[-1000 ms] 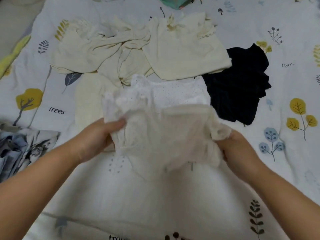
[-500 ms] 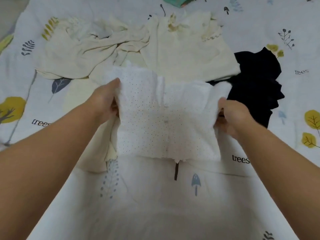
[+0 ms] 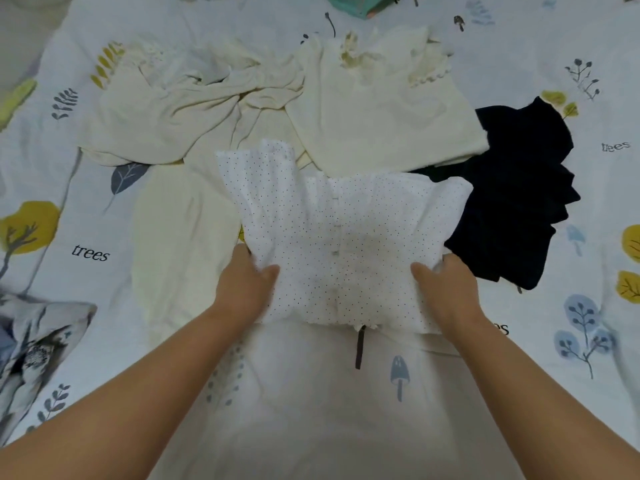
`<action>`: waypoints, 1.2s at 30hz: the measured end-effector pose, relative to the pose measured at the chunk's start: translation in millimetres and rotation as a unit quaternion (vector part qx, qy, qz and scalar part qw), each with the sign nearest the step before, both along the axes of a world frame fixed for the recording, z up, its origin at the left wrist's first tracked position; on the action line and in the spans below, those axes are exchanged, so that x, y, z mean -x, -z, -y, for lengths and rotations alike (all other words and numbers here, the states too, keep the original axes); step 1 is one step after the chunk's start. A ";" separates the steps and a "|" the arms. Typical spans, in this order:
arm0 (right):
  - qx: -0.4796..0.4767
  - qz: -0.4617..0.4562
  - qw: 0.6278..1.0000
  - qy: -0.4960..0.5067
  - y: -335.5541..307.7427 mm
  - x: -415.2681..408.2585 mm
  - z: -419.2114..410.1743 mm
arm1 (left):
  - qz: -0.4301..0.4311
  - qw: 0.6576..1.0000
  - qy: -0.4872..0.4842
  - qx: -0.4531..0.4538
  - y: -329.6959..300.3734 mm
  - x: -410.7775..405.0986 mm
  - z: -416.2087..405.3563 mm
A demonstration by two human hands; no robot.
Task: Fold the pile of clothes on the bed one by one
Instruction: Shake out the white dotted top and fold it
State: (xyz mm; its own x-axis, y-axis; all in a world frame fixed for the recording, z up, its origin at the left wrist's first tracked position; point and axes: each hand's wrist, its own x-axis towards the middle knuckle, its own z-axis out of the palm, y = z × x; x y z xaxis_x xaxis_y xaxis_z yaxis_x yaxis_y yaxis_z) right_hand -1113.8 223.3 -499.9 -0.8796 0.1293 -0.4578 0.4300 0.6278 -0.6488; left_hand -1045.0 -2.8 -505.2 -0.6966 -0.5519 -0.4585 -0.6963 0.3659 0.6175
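On the bed sheet [image 3: 104, 258] right in front of you, the white dotted garment [image 3: 343, 237] is spread pretty flat, with its long axis running away from you. The hem sits nearest you and the ruffled top end points toward the far side of the bed. A line of small buttons runs down the middle along that same axis.

Your left hand [image 3: 244, 282] has the lower left edge, thumb on top of the fabric and the other fingers tucked under, so it's pinching the cloth. Your right hand [image 3: 446, 289] is doing the mirror thing on the lower right edge, thumb on top. The garment lies between your two hands and spreads wider beyond them.

Its top end overlaps the cream clothes [image 3: 377, 109] crumpled further up, and its right corner touches the dark navy garment [image 3: 519, 195]. A grey patterned fabric [image 3: 34, 341] sits at the left edge, well apart from everything.
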 end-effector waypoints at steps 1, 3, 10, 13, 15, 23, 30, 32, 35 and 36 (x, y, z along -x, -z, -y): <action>-0.003 -0.007 1.000 -0.010 -3.1 -3.3 -3.8 | -0.013 1.000 -0.002 -0.004 -3.4 -5.8 -0.7; -0.027 0.006 0.999 -0.035 -11.8 -16.9 -13.0 | -0.030 0.999 0.008 -0.013 -9.0 -27.0 -4.3; -0.103 0.124 0.980 -0.119 -13.3 -78.0 -50.2 | 0.093 0.990 0.107 0.007 -8.5 -103.0 -8.6; -0.019 0.050 0.999 0.001 -19.6 -62.2 -42.9 | 0.011 0.999 -0.029 -0.009 -10.5 -76.1 -1.6; -0.013 0.024 0.999 0.025 -15.8 -43.3 -34.3 | -0.025 0.996 -0.081 -0.012 -13.2 -51.8 -0.8; 0.001 -0.138 0.990 0.028 -8.5 -19.9 -35.4 | -0.144 0.966 -0.082 -0.201 -16.8 -19.8 7.0; -0.148 -0.163 0.975 -0.022 -7.2 -43.1 -28.6 | -0.176 0.962 0.035 0.205 -8.1 -25.9 -6.3; -0.198 -0.165 0.948 -0.187 -4.8 -60.1 -17.3 | -0.164 0.921 0.211 0.284 5.6 -36.6 -17.9; -0.293 -0.083 0.883 -0.357 21.6 -71.0 -17.9 | -0.033 0.872 0.369 0.319 38.0 -52.6 -15.5; -0.307 -0.057 0.875 -0.369 27.6 -68.3 -21.0 | -0.002 0.871 0.373 0.320 45.8 -55.9 -11.2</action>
State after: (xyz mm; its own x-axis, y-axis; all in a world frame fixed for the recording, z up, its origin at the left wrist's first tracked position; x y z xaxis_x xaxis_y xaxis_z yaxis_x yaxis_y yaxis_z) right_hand -1045.6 244.3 -527.5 -0.8627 -0.3022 -0.4055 -0.2850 0.9529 -0.1038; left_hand -989.1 8.4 -551.0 -0.9717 -0.0868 -0.2198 -0.1160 0.9856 0.1233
